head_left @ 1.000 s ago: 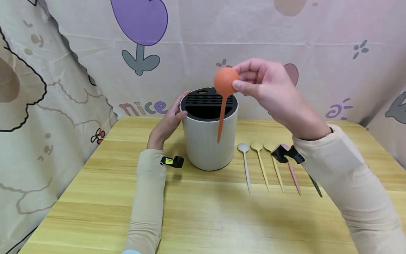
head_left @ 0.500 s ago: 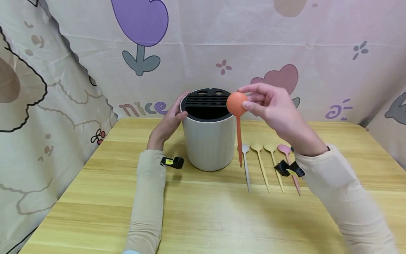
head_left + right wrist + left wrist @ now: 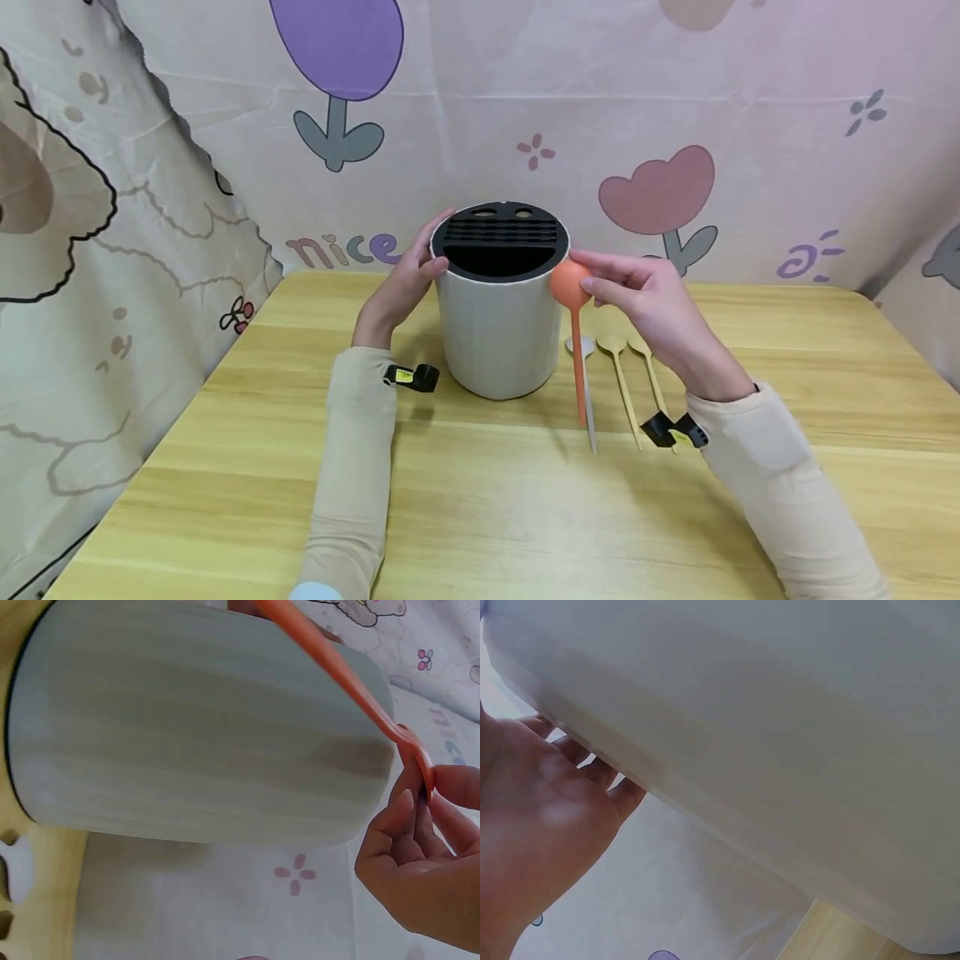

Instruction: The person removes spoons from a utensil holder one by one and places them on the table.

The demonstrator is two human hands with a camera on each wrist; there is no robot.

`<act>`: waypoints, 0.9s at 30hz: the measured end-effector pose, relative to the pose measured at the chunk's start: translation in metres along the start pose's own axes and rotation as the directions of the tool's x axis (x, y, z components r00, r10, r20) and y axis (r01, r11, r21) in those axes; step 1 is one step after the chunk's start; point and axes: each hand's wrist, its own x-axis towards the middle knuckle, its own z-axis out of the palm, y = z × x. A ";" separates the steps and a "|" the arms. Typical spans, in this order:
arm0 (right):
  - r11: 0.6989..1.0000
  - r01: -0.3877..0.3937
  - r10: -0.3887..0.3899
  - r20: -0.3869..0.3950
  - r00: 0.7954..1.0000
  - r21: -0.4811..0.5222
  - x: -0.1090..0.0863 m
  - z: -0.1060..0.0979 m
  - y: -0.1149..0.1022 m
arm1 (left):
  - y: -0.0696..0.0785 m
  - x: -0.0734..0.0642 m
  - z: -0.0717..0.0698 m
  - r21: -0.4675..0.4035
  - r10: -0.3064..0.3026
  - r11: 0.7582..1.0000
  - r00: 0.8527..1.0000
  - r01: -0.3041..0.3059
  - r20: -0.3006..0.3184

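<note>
An orange long-handled spoon (image 3: 570, 283) hangs bowl-up from my right hand (image 3: 656, 304), pinched at the bowl between thumb and fingers. Its handle points down just right of a white cylindrical utensil holder (image 3: 498, 342), overlapping a grey spoon (image 3: 588, 392) in the head view. The right wrist view shows the pinch on the spoon (image 3: 345, 679) from the side. My left hand (image 3: 402, 287) holds the left side of the holder near the rim, thumb in front and fingers round the back. The holder's black slotted lid (image 3: 501, 225) has a wide opening at the front.
Two yellow spoons, one nearer (image 3: 624, 392) and one farther right (image 3: 652, 375), lie on the wooden table (image 3: 487, 517) beside the grey one. My right hand and sleeve cover the table farther right. A patterned cloth (image 3: 465, 125) hangs behind the table.
My right hand has lowered the orange spoon from above the lid to the holder's right side. It now hides the pink and dark spoons. My left hand stays on the holder.
</note>
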 end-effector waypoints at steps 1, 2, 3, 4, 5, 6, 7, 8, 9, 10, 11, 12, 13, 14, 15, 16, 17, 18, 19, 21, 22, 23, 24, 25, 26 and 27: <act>1.000 -0.007 0.007 0.000 1.000 -0.010 0.000 0.000 0.002 | 0.000 0.000 0.000 -0.002 0.001 1.000 1.000 -0.001 0.000; 1.000 -0.014 0.014 -0.002 1.000 -0.016 -0.001 -0.001 0.004 | 0.000 0.001 0.000 -0.004 0.003 1.000 1.000 -0.003 0.002; 0.999 -0.021 0.021 -0.005 1.000 -0.026 -0.002 -0.002 0.005 | 0.000 0.001 0.001 -0.005 0.007 1.000 1.000 -0.007 0.002; 0.999 -0.031 0.031 -0.004 1.000 -0.030 -0.002 -0.003 0.007 | 0.000 0.002 0.001 -0.010 0.010 1.000 1.000 -0.010 0.003; 0.999 -0.040 0.040 -0.002 0.999 -0.033 -0.002 -0.004 0.008 | 0.000 0.003 0.002 -0.011 0.011 1.000 1.000 -0.011 0.004; 0.998 -0.048 0.048 0.002 0.999 -0.031 -0.002 -0.005 0.010 | 0.000 0.004 0.002 -0.013 0.012 1.000 1.000 -0.012 0.006; 0.998 -0.056 0.056 0.007 0.998 -0.030 -0.002 -0.006 0.011 | 0.000 0.004 0.002 -0.013 0.014 1.000 1.000 -0.014 0.006; 0.998 -0.064 0.064 0.012 0.998 -0.027 -0.002 -0.006 0.012 | 0.000 0.005 0.002 -0.014 0.015 1.000 1.000 -0.015 0.005; 0.997 -0.069 0.069 0.019 0.997 -0.028 -0.001 -0.007 0.013 | 0.000 0.005 0.003 -0.014 0.017 1.000 1.000 -0.017 0.002; 0.997 -0.074 0.074 0.026 0.997 -0.029 -0.001 -0.008 0.014 | 0.000 0.005 0.003 -0.014 0.017 1.000 1.000 -0.017 0.000; 0.997 -0.078 0.079 0.034 0.996 -0.031 0.000 -0.009 0.016 | 0.000 0.005 0.003 -0.014 0.017 1.000 1.000 -0.017 -0.002; 0.996 -0.082 0.083 0.041 0.996 -0.035 0.001 -0.010 0.017 | 0.000 0.005 0.003 -0.015 0.016 1.000 1.000 -0.016 -0.003; 0.996 -0.085 0.087 0.047 0.995 -0.040 0.001 -0.011 0.018 | 0.001 0.005 0.003 -0.015 0.014 1.000 1.000 -0.014 -0.004; 0.995 -0.088 0.090 0.055 0.994 -0.044 0.002 -0.012 0.019 | 0.001 0.004 0.003 -0.014 0.013 1.000 1.000 -0.013 -0.004; 0.995 -0.092 0.095 0.064 0.993 -0.048 0.003 -0.014 0.021 | 0.001 0.004 0.003 -0.015 0.013 1.000 1.000 -0.013 -0.004; 0.994 -0.099 0.102 0.074 0.992 -0.048 0.004 -0.016 0.023 | 0.001 0.004 0.003 -0.016 0.012 1.000 1.000 -0.012 -0.003; 0.993 -0.103 0.106 0.082 0.991 -0.050 0.006 -0.018 0.025 | 0.001 0.003 0.003 -0.017 0.011 1.000 1.000 -0.011 -0.001; 0.993 -0.107 0.111 0.088 0.990 -0.050 0.007 -0.020 0.027 | 0.001 0.003 0.002 -0.017 0.010 1.000 1.000 -0.010 0.001; 0.992 -0.112 0.117 0.092 0.989 -0.050 0.008 -0.023 0.030 | 0.001 0.002 0.002 -0.016 0.011 1.000 1.000 -0.011 0.001; 0.990 -0.127 0.133 0.101 0.986 -0.064 0.011 -0.029 0.036 | 0.001 0.001 0.002 -0.018 0.012 1.000 1.000 -0.012 0.000; 0.989 -0.132 0.138 0.103 0.985 -0.069 0.012 -0.032 0.039 | 0.001 0.000 0.002 -0.018 0.011 1.000 1.000 -0.011 -0.001; 0.988 -0.134 0.141 0.103 0.985 -0.075 0.013 -0.035 0.041 | 0.001 0.000 0.002 -0.018 0.011 1.000 1.000 -0.011 0.001; 0.987 -0.136 0.144 0.103 0.984 -0.081 0.014 -0.039 0.044 | 0.001 0.000 0.002 -0.018 0.012 1.000 1.000 -0.012 0.001; 0.986 -0.140 0.149 0.103 0.984 -0.091 0.014 -0.042 0.046 | 0.001 0.000 0.002 -0.019 0.014 1.000 1.000 -0.014 0.001; 0.984 -0.146 0.156 0.105 0.982 -0.100 0.014 -0.045 0.048 | 0.001 -0.001 0.002 -0.023 0.015 1.000 1.000 -0.015 0.002; 0.983 -0.152 0.163 0.105 0.981 -0.105 0.014 -0.048 0.050 | 0.001 0.000 0.002 -0.024 0.017 1.000 1.000 -0.017 0.002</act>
